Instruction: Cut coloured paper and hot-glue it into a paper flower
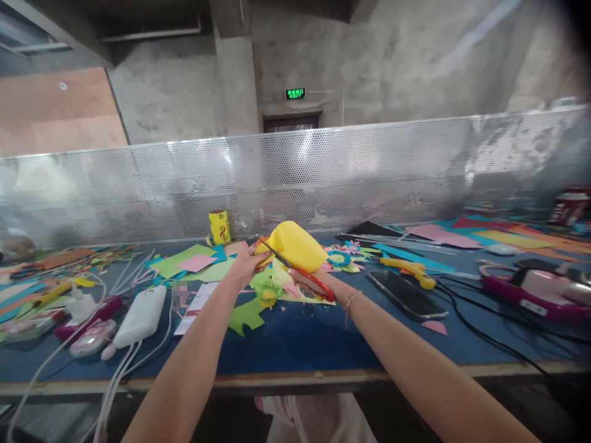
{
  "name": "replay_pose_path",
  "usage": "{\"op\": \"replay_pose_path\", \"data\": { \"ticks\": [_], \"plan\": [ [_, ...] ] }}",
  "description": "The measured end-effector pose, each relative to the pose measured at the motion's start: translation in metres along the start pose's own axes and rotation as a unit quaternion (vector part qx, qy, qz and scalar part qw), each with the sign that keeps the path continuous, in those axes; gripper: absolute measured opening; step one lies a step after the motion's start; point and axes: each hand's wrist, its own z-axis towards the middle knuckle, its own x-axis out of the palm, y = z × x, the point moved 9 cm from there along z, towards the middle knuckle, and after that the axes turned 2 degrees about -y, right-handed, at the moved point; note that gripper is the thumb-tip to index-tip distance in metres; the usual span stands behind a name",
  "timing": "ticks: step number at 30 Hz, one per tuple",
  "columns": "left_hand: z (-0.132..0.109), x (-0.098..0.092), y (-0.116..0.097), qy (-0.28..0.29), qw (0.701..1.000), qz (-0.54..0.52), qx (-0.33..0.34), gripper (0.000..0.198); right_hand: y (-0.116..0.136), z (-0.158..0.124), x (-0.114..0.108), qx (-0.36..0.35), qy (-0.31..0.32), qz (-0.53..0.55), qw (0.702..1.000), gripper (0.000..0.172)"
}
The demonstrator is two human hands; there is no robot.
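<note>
Left hand [248, 264] pinches the yellow paper [298, 246], right hand [305, 283] grips red-handled scissors [324, 288], blades across the sheet's left end, most apparently uncut!

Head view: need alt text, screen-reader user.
A person's left hand holds yellow paper while the right hand holds red-handled scissors at it, above a blue table strewn with coloured paper. A phone and yellow glue gun lie to the right; a perforated metal screen stands behind.

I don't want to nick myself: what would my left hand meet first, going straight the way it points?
Your left hand would likely meet the yellow paper first; the scissors cross close by, depth unclear.
</note>
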Motion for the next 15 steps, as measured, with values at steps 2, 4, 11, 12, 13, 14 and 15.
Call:
{"op": "replay_pose_path", "data": {
  "ticks": [2,4,11,12,13,14,15],
  "plan": [
    [0.0,-0.003,0.003,-0.004,1.0,-0.009,-0.021,0.025,0.005,0.0,-0.003,-0.016,-0.013,-0.057,0.998,0.037],
    [0.001,-0.005,0.005,-0.011,0.999,-0.029,-0.033,0.022,0.008,0.0,-0.006,-0.024,-0.025,-0.094,0.995,0.036],
    [0.004,-0.013,0.004,-0.066,0.994,-0.082,-0.021,0.018,0.006,0.0,-0.009,-0.009,-0.041,-0.082,0.996,0.035],
    [0.004,-0.014,0.004,-0.068,0.995,-0.076,-0.016,0.02,0.006,0.0,-0.009,-0.006,-0.04,-0.085,0.996,0.034],
    [0.004,-0.013,0.004,-0.064,0.996,-0.068,-0.01,0.022,0.006,0.0,-0.008,-0.001,-0.039,-0.086,0.996,0.034],
    [0.005,-0.012,0.004,-0.057,0.997,-0.06,-0.004,0.026,0.005,0.0,-0.008,0.003,-0.037,-0.083,0.996,0.034],
    [0.005,-0.011,0.003,-0.049,0.997,-0.052,0.002,0.029,0.005,0.0,-0.007,0.007,-0.032,-0.08,0.996,0.034]
  ]
}}
